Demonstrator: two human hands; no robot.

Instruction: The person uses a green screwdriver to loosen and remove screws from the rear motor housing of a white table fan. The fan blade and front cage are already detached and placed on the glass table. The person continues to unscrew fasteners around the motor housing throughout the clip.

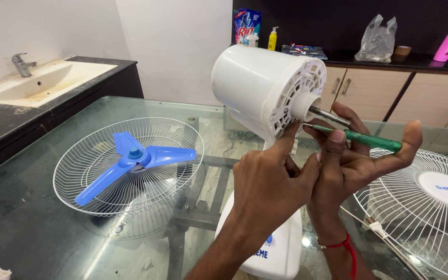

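A white fan motor housing (257,85) stands on its white base (281,249) on the glass table, its metal shaft (330,115) pointing right. My right hand (361,155) holds a green-handled screwdriver (374,140) with its tip against the housing's vented face. My left hand (270,181) sits just below the housing, its index finger touching the face beside the screwdriver tip. A red thread circles my right wrist.
A white wire fan guard (86,194) holding a blue three-blade propeller (136,158) lies at the left. Another white guard (421,207) lies at the right. A sink (37,83) sits far left. Bottles and a bag line the back counter (390,57).
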